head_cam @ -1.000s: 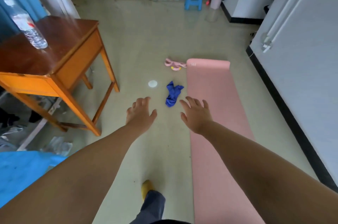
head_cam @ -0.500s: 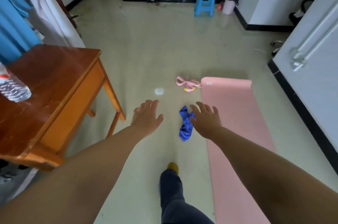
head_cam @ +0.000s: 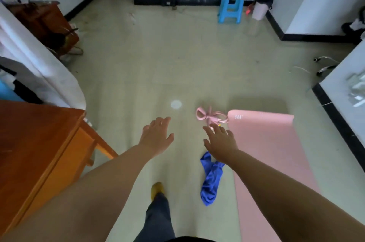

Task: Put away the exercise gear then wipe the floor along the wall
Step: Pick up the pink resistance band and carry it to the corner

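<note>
A pink exercise mat (head_cam: 264,154) lies unrolled on the floor at the right. A pink resistance band (head_cam: 209,116) with a yellow bit lies just off the mat's far left corner. A crumpled blue cloth (head_cam: 210,182) lies on the floor beside the mat's left edge. My left hand (head_cam: 157,137) is stretched forward above the floor, fingers relaxed, holding nothing. My right hand (head_cam: 220,140) reaches out with spread fingers just short of the band, above the cloth's far end, and holds nothing.
An orange wooden table (head_cam: 39,154) stands close at the left, with white fabric (head_cam: 39,67) behind it. A blue stool (head_cam: 231,4) and a pink bin (head_cam: 260,9) stand by the far wall. A white wall with black skirting (head_cam: 335,115) runs along the right. My foot (head_cam: 157,189) is on the floor.
I have stepped forward: the mat, band and cloth are nearer and lower in view, and the cloth now lies under my right forearm. Both hands stay open and outstretched.
</note>
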Demonstrator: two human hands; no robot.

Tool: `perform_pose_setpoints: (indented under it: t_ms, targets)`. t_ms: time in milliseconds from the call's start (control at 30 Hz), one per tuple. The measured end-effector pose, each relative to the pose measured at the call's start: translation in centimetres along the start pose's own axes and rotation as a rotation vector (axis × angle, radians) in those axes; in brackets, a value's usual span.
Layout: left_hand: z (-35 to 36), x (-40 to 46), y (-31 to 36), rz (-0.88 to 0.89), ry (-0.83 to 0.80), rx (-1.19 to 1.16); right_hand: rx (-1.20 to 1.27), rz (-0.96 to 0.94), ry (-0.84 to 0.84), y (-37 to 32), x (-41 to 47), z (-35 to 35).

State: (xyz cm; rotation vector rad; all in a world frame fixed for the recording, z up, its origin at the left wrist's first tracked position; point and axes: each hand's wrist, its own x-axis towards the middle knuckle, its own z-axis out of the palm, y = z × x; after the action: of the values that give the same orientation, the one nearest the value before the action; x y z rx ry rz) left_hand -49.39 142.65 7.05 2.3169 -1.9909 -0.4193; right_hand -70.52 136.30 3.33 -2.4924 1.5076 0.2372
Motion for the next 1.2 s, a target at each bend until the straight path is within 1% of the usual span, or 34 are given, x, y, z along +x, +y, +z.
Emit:
perform_pose_setpoints:
  t_ms: [200,300,467,633,700,833,933,1000,1100,1133,1200]
  targets:
    - [-0.2,17.2,-0.7,0.209,-0.08,0.049,0.066,0.178,-0.073,4.7,13.1,-0.7]
    - [-1.3,25.6,-1.2,0.229,-0.153,0.063,0.147,0.319,-0.127,6.6,18.3,-1.5]
    - [-1.6,36.8,-0.5,0.21,-0.3,0.028,0.246,0.457,-0.203,9.7,24.6,-2.1]
    - [1.5,45.6,2.4,0.364,-0.519,0.09,0.318,0.557,-0.288,14.4,31.7,-0.9]
    - [3.5,49.3,3.1,0.388,-0.588,0.091,0.361,0.585,-0.327,16.4,35.2,0.1]
    - [8.4,56.4,3.4,0.274,-0.703,0.031,0.477,0.653,-0.413,19.6,41.9,2.7]
    - [13.4,60.8,3.1,0.266,-0.792,0.059,0.544,0.672,-0.485,21.3,46.0,6.3]
    - [18.6,63.8,2.6,0.252,-0.813,0.055,0.58,0.691,-0.53,22.6,48.7,10.9]
    - [29.2,68.1,1.1,0.277,-0.841,0.108,0.587,0.698,-0.595,24.4,53.1,20.4]
    - [32.3,69.5,0.6,0.312,-0.832,0.144,0.577,0.707,-0.611,25.0,54.3,23.3]
    - [39.7,73.0,-0.4,0.375,-0.746,0.231,0.563,0.757,-0.612,26.1,57.2,30.2]
